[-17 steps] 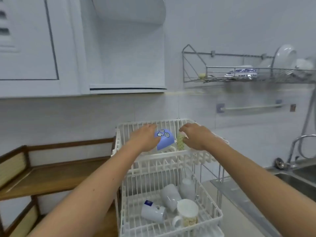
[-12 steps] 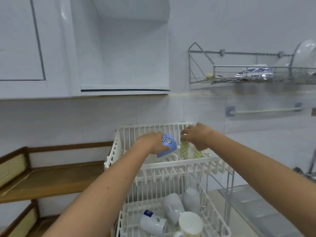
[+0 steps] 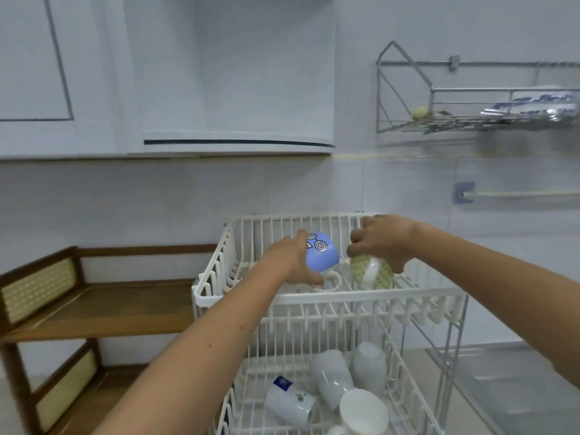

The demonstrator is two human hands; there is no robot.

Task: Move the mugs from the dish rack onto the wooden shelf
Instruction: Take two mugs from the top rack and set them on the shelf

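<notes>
A white two-tier dish rack (image 3: 329,298) stands in the middle. Over its upper tier my left hand (image 3: 290,262) grips a blue mug (image 3: 321,252) with black spiral marks, tilted, its white handle low. Beside it my right hand (image 3: 381,241) holds a white mug with a green dotted pattern (image 3: 372,271), bottom up. The lower tier holds several white mugs (image 3: 332,379) lying on their sides. The wooden shelf (image 3: 103,309) stands to the left of the rack, its top board bare.
White wall cabinets (image 3: 157,73) hang above. A metal wall rack (image 3: 470,117) with dishes is at the upper right, a towel bar (image 3: 514,193) below it. A steel counter (image 3: 518,381) lies right of the dish rack. The shelf has a lower board (image 3: 91,400).
Both hands have closed more firmly on their mugs and tilted them in the upper tier. My head has moved closer, so the rack looks larger.
</notes>
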